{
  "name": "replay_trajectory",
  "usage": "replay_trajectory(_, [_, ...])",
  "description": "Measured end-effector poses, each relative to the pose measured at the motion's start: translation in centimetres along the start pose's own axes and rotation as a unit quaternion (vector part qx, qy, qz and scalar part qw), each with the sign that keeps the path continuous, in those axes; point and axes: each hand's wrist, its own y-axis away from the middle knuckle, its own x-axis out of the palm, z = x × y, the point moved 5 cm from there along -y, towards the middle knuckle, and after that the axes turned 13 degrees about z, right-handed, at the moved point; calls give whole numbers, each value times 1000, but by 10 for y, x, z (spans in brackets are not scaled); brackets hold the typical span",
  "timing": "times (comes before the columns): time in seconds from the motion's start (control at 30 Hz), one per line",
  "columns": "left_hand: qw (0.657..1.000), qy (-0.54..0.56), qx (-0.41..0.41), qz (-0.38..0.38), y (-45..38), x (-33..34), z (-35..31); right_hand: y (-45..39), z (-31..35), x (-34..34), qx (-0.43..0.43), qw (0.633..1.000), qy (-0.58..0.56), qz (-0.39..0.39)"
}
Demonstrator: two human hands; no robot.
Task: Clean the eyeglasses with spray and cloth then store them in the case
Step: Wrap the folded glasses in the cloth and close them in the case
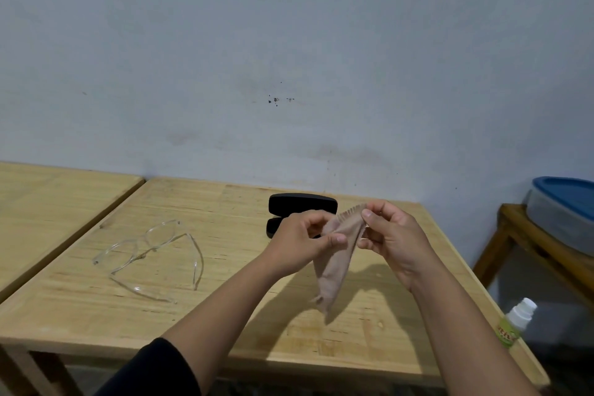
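Both my hands hold a beige cleaning cloth (334, 264) up above the wooden table (80, 309). My left hand (305, 244) pinches one upper corner and my right hand (390, 239) pinches the other, so the cloth hangs down folded between them. Clear-framed eyeglasses (151, 254) lie on the table to the left, arms unfolded. A black glasses case (302, 204) stands open at the table's back, partly hidden behind my left hand. A small white spray bottle (516, 321) with a green label stands at the table's right edge.
A second wooden table (48, 196) adjoins on the left. To the right, a wooden stand (514, 231) carries a grey tub with a blue lid (565, 199). A pale wall rises right behind the table.
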Motion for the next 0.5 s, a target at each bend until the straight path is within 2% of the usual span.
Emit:
replay_trajectory(0.23, [999,44,-19,6,4,-4,13,-6,-12,-9,10,999,-2,-35])
replay_trajectory(0.5, [996,58,-27,-70,20,-38,21,-8,-19,-26,14,997,-18,-78])
